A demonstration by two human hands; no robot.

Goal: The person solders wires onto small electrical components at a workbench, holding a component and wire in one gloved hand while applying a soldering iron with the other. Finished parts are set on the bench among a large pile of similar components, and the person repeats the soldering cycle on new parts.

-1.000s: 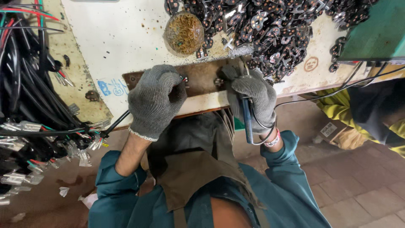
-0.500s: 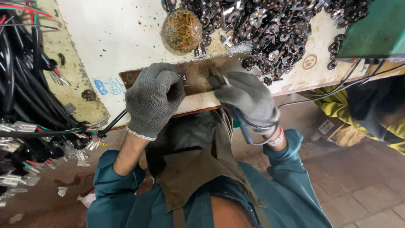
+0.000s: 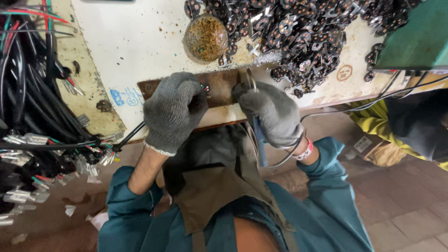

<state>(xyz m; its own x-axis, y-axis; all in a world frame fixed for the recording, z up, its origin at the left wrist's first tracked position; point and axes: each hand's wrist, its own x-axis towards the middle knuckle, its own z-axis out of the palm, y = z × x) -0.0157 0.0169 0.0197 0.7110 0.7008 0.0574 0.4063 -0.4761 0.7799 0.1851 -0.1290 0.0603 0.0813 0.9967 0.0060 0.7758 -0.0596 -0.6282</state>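
Head view, looking down at my two grey-gloved hands at the edge of a stained white workbench [image 3: 140,42]. My left hand [image 3: 173,109] is curled shut around a black cable [image 3: 128,136], whose stripped coloured wire ends [image 3: 204,87] poke out past my fingers. That cable trails left and down toward a heap of cut cables [image 3: 32,116]. My right hand [image 3: 273,114] is closed on a blue-handled tool [image 3: 259,144], its handle hanging down and its metal tip [image 3: 250,80] up. Both hands rest on a rusty metal plate [image 3: 219,91] running left to right. The wire ends lie just left of the tool tip, near but apart. Beyond sit a pile of black plug parts [image 3: 298,32] and a round brown lump [image 3: 206,38].
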